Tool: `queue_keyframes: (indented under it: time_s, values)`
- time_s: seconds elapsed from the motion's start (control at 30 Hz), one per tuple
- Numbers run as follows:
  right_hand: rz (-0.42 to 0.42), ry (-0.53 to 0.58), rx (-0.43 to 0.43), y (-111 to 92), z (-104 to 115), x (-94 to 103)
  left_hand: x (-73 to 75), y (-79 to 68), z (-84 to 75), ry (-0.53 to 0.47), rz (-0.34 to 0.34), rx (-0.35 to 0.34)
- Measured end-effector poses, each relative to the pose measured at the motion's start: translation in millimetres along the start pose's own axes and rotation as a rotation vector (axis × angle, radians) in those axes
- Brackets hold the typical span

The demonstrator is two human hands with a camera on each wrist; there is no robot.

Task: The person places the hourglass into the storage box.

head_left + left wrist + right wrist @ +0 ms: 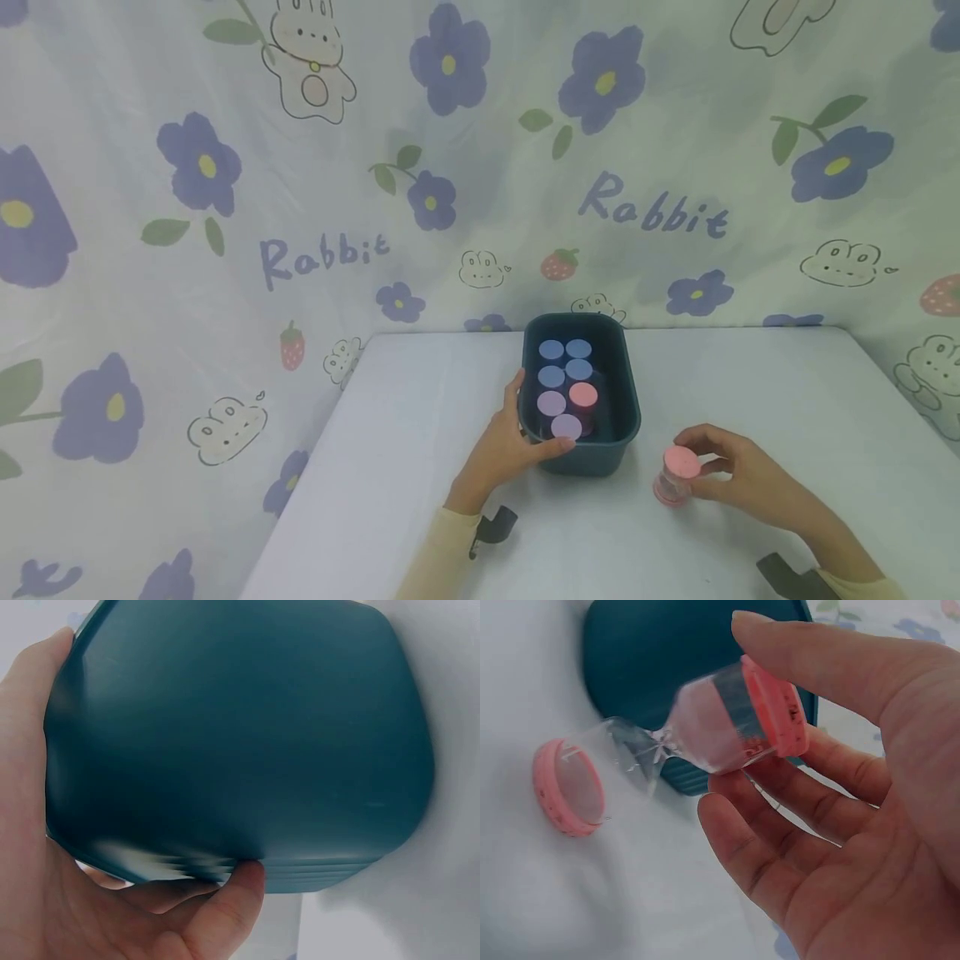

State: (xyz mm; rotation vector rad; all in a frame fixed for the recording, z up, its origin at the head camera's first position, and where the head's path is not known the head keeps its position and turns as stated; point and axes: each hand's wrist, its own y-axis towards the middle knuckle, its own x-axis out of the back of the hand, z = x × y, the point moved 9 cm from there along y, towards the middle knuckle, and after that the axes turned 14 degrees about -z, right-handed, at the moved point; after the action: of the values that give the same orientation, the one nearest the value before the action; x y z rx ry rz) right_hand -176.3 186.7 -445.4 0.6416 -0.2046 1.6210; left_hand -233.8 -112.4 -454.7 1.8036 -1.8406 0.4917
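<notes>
My left hand [504, 450] grips the near left corner of a dark teal bin [630, 408], thumb over the rim and fingers along its side. In the left wrist view the fingers press against the bin's wall [247, 750]. To the right of the bin, my right hand [750, 475] pinches a pink-capped hourglass [675, 479] by its upper cap. The right wrist view shows its clear glass with pink sand [705, 724] mostly in the upper bulb. It stands upright, its lower cap [568, 787] at the table surface.
Inside the bin are several blue round caps [551, 377], two purple caps [551, 403] and one pink cap [582, 394]. A white table [420, 400] lies beneath. Behind it hangs a floral curtain [480, 167] printed with rabbits.
</notes>
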Motion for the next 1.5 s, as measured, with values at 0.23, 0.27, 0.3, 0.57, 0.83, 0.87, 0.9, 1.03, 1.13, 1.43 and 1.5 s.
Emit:
queue_keyframes:
  time_s: [0.23,0.27,0.3,0.57,0.83,0.87,0.9,1.03,1.13,1.43,1.5]
  values:
    - [-0.029,-0.011,0.031,-0.2,-2.1,0.9,-1.3,0.8,-1.3,-0.015,0.003,-0.005]
    - [-0.034,-0.011,0.044,-0.2,-1.7,1.0,-1.5,0.9,-1.0,-0.013,0.002,-0.005]
    - [-0.037,-0.009,0.055,-0.1,-1.6,1.0,-1.7,1.1,-0.6,-0.012,0.002,-0.005]
    - [-0.048,-0.014,0.042,2.1,-1.5,4.9,-1.1,0.0,-2.5,-0.026,0.004,-0.014]
    - [-0.104,0.032,0.099,8.4,14.3,13.5,-0.6,0.3,-0.9,-0.015,-0.002,0.000]
    - [-0.114,0.039,0.106,9.4,16.4,14.7,-0.8,0.6,-0.8,-0.015,-0.002,-0.002]
    - [-0.123,0.042,0.115,10.4,18.7,15.9,-1.0,0.8,-0.6,-0.015,-0.002,-0.004]
    - [-0.172,0.050,0.162,15.2,31.0,21.4,-1.6,1.6,-0.8,-0.026,0.000,-0.013]
    - [-0.202,0.068,0.193,19.6,42.2,25.0,-1.6,1.8,-1.2,-0.035,0.003,-0.018]
    - [-0.258,0.156,0.250,35.4,77.4,35.5,-0.2,0.8,-0.2,-0.029,0.001,-0.013]
    - [-0.276,0.160,0.245,38.9,83.5,37.9,-0.4,0.8,-0.2,-0.030,0.002,-0.014]
